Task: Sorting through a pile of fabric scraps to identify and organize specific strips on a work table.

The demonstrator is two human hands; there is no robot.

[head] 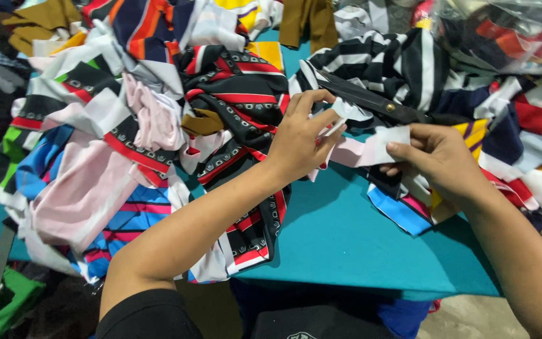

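A white fabric strip (371, 149) stretches between the 2 hands in the head view, above the teal table (340, 245) and just in front of the striped heaps. The left hand (302, 141) pinches the strip's left end between thumb and fingertips, and a small pale tool, too hidden to identify, pokes out of its grip. The right hand (437, 160) clamps the strip's right end under the thumb. Black scissors (371, 100) lie just beyond the hands on black-and-white striped cloth (396, 63). A red-and-black patterned piece (239, 107) lies under the left forearm.
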